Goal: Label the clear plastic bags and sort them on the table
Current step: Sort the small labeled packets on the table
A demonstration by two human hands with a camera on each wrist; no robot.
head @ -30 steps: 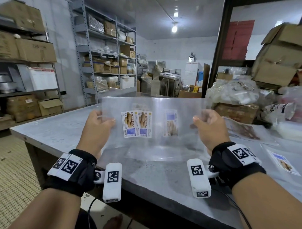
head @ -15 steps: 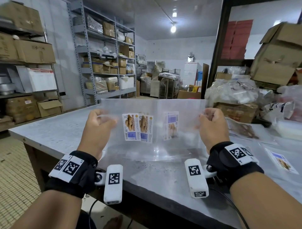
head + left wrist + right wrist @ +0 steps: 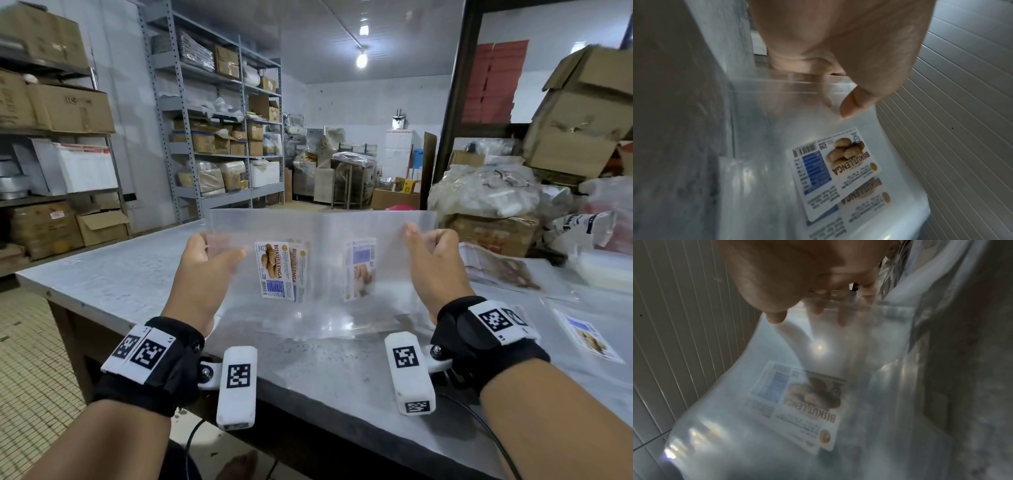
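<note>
Clear glossy plastic bags [image 3: 322, 274]; paper labels [image 3: 274, 274]; matt mottled metal table [image 3: 102, 274].

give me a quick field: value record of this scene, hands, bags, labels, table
left hand: left hand pinches the left edge of the clear plastic bags
right hand: right hand pinches the right edge
bags: held upright, bottom edge on the metal table
labels: Biskut Lenga labels face the person; a reversed label beside them
also on table: labelled bag lying flat at right
</note>
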